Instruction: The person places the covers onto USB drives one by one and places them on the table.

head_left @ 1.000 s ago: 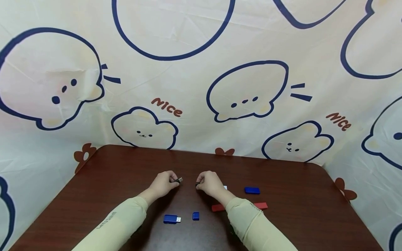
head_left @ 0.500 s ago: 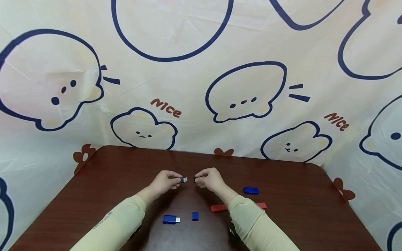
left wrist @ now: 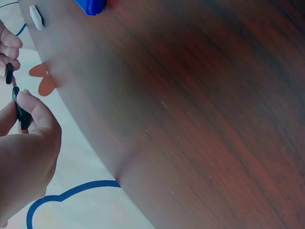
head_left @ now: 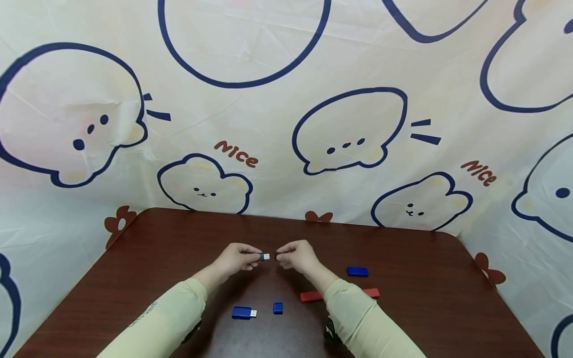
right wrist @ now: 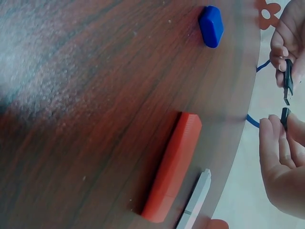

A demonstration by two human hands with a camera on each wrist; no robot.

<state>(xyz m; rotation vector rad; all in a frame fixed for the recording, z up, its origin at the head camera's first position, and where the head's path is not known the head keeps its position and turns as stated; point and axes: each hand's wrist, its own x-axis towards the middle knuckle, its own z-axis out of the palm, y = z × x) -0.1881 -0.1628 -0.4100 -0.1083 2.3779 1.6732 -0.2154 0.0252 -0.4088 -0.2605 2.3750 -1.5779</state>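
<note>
My left hand [head_left: 236, 257] pinches a black USB flash drive [left wrist: 21, 110] between thumb and fingers, its bare metal plug [head_left: 266, 256] pointing right. Facing it, my right hand [head_left: 297, 256] pinches a small black cap [right wrist: 285, 117]. A narrow gap separates plug and cap, and both are held over the far middle of the table. Nearer the front lies a blue USB flash drive [head_left: 241, 313] with its plug bare, and just to its right a small blue cap [head_left: 278, 308].
A red stick-shaped piece [head_left: 312, 297] lies partly hidden beneath my right forearm. Beyond it is another blue piece [head_left: 357, 271]. The right wrist view also has a slim white stick [right wrist: 194, 200] beside the red one. A patterned sheet [head_left: 277, 189] hangs behind the brown table [head_left: 179, 233].
Both hands have come closer together. The black flash drive has turned to point straight right and moved toward the cap, narrowing the gap. The things on the table have stayed put.
</note>
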